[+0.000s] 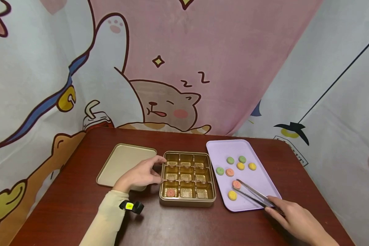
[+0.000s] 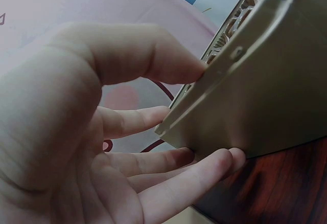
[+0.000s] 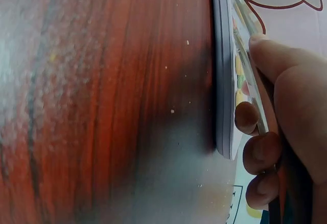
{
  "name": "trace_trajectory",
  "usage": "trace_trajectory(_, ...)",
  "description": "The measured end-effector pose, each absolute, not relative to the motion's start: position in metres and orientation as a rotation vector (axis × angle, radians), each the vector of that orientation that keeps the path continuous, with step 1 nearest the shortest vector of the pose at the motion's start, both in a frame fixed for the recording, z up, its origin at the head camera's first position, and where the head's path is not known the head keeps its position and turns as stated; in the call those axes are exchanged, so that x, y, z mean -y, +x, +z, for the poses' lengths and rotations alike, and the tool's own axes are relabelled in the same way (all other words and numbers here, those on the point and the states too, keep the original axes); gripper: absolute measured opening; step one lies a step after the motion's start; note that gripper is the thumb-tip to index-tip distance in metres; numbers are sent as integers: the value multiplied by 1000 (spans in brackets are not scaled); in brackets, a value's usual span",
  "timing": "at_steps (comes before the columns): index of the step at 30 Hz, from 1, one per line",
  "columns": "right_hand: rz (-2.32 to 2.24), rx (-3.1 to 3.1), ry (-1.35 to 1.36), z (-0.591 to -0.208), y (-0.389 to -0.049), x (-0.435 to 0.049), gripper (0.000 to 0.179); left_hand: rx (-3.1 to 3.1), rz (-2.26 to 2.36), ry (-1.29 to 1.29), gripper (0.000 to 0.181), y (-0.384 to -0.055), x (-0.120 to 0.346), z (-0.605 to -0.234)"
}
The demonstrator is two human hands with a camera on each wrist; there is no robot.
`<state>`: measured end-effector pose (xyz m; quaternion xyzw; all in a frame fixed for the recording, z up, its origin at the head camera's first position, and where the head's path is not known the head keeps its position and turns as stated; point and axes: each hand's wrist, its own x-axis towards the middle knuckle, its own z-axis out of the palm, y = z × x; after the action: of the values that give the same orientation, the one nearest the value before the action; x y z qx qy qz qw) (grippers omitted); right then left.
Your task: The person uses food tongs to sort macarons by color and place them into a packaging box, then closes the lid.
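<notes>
One pink piece point(image 1: 236, 184) lay between the tips of the tongs point(image 1: 256, 191) on the lavender tray point(image 1: 261, 183), ahead-left of the right hand point(image 1: 296, 216) gripping them — the nearer hand — while the left hand point(image 1: 141, 175), fingers loosely extended, touched the box point(image 1: 187, 204).

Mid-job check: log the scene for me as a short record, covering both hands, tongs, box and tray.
Left hand: touching left side of gold box
Right hand: holding metal tongs
Tongs: tips at a pink disc on lilac tray; firmness of grip unclear
Box: nine compartments; one reddish disc, near-left compartment
Tray: right of box; three green discs, three yellow discs, two pink
</notes>
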<state>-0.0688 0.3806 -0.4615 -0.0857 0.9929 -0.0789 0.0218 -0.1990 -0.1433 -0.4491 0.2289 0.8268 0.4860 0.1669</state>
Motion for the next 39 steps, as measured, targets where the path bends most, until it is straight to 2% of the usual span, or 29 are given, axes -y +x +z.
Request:
trace_trajectory(11,-279,-3144,-322,-463,-68,-382,44,-2382,1339,628,69,-198,141,-447)
trace_trajectory(18,-279,-3150,-331,-466,-68,-384,46,-2367,1355,644,68,-198,142,-448)
trace_trajectory(27,-326,-3253,-423,-466,-65,-381,39,-2354,1370,654,68,-198,142,-448)
trace_trajectory(39,-360,-3279,-516,-450,-73,-355,41,-2361,1349,624,69,-199,142,-447)
